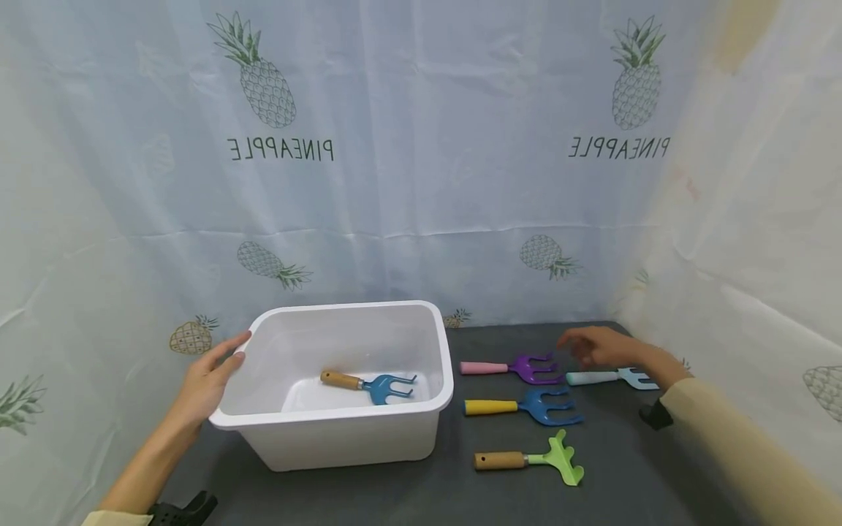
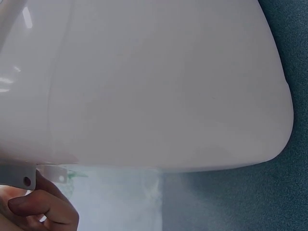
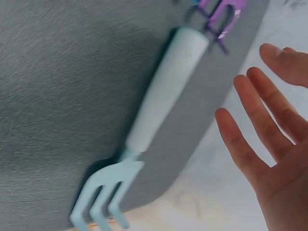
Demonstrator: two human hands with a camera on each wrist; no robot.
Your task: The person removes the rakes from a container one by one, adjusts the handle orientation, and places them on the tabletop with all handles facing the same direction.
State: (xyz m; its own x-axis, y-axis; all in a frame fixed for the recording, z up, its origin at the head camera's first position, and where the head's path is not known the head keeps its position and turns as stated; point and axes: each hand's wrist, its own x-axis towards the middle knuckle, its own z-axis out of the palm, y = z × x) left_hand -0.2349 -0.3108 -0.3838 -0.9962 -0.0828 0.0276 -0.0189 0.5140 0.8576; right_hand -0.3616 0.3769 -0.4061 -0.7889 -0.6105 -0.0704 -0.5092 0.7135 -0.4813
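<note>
My left hand (image 1: pixel 205 381) grips the left rim of a white plastic basin (image 1: pixel 342 442); in the left wrist view its curled fingers (image 2: pixel 45 207) sit at the rim's edge. Inside the basin lies a blue hand rake with a wooden handle (image 1: pixel 340 379). Over at the right, my right hand (image 1: pixel 601 347) hovers above a light blue hand rake (image 1: pixel 592 378), its fingers spread and holding nothing. The right wrist view shows that rake's pale handle (image 3: pixel 166 89) and prongs flat on the dark surface, the hand apart from it.
On the dark tabletop (image 1: pixel 631 467), right of the basin, lie a purple rake with a pink handle (image 1: pixel 483 368), a blue rake with a yellow handle (image 1: pixel 490 408) and a green rake with a wooden handle (image 1: pixel 500 460). Pineapple-print curtains (image 1: pixel 421 183) hang behind and at both sides.
</note>
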